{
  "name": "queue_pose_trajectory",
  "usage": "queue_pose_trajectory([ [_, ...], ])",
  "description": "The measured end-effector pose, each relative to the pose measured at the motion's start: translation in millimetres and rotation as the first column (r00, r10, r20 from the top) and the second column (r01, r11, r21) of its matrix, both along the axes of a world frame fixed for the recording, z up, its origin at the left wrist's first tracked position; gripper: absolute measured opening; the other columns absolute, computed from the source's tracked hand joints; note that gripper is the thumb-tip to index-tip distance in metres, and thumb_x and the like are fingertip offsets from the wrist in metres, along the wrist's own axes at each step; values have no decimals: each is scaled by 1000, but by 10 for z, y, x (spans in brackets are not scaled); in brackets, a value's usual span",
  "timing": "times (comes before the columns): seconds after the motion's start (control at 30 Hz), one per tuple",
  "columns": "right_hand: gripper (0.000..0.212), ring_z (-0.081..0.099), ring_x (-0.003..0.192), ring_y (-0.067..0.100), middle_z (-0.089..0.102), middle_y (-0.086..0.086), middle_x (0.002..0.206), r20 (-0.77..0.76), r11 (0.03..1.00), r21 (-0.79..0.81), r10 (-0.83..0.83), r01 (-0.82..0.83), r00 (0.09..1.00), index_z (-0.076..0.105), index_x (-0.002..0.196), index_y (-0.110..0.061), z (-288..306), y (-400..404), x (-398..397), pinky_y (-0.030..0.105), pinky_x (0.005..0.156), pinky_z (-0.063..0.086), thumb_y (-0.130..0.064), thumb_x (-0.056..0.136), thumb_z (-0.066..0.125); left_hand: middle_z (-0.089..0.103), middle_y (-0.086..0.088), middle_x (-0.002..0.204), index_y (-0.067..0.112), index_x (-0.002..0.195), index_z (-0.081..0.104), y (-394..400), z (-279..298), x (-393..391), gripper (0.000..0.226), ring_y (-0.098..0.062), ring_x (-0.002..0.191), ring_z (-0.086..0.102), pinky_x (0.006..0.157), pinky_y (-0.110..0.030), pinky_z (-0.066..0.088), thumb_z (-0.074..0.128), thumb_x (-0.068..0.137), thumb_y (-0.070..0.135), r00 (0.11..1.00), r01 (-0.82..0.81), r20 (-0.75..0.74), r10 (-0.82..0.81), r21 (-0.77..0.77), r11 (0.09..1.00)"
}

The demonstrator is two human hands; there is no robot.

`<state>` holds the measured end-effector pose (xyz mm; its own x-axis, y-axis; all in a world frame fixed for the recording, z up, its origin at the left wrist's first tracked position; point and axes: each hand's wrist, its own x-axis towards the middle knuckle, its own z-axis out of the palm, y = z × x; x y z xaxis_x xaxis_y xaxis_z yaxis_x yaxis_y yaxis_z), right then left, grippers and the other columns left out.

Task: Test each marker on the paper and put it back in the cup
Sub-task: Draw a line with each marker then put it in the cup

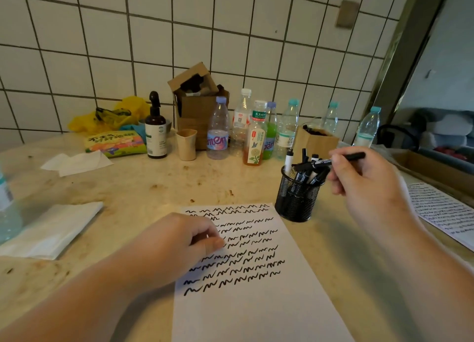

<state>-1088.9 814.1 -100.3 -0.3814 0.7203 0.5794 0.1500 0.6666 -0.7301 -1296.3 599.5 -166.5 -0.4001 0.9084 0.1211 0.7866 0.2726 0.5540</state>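
The right hand (364, 177) pinches a black marker (338, 159) just above and to the right of the mesh cup (297, 200). The marker lies nearly level, its long axis running left to right, one end over the cup's rim among the other markers (307, 172) standing inside. To drop in, I judge it must tip upright, left end down. The left hand (184, 241), fingers curled and holding nothing visible, rests on the paper (256, 311) in front of the cup, pinning the sheet on the desk (143, 187).

cup (296, 200): black wire mesh | paper (256, 303): matt white | bottles (217, 131): clear plastic
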Motion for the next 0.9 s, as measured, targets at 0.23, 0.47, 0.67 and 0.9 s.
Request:
queue_pose_trajectory([
  [0.23,7,68,76,14,72,-3,82,286,996,16,-92,91,954,64,102,-25,237,182,-371,35,65,57,-27,96,62,68,26,77,44,89,69,7,1,-18,16,-6,66,62,61,-25,51,58,89,57,1000,-9,-13,9,-30,999],
  [0.47,14,66,70,16,73,-2,80,310,987,39,-161,157,937,65,105,-26,278,202,-536,36,65,59,-35,97,59,65,36,78,43,90,70,18,-2,-28,12,8,74,60,57,-15,44,62,91,50,1000,-5,-6,5,-11,1000],
  [0.67,26,65,88,22,72,1,103,491,979,134,-201,155,848,73,111,-25,214,224,-524,33,71,52,-39,91,68,64,37,81,42,90,70,28,-20,-29,11,9,75,60,58,-11,44,63,90,50,1000,0,-15,0,-10,1000],
  [0.9,30,59,76,14,67,-7,97,29,961,-87,-261,263,965,58,125,-30,11,287,-216,34,67,48,-21,96,58,66,33,82,42,91,70,29,-26,-33,10,6,75,60,64,-17,51,62,92,47,999,-13,-31,12,-22,1000],
])
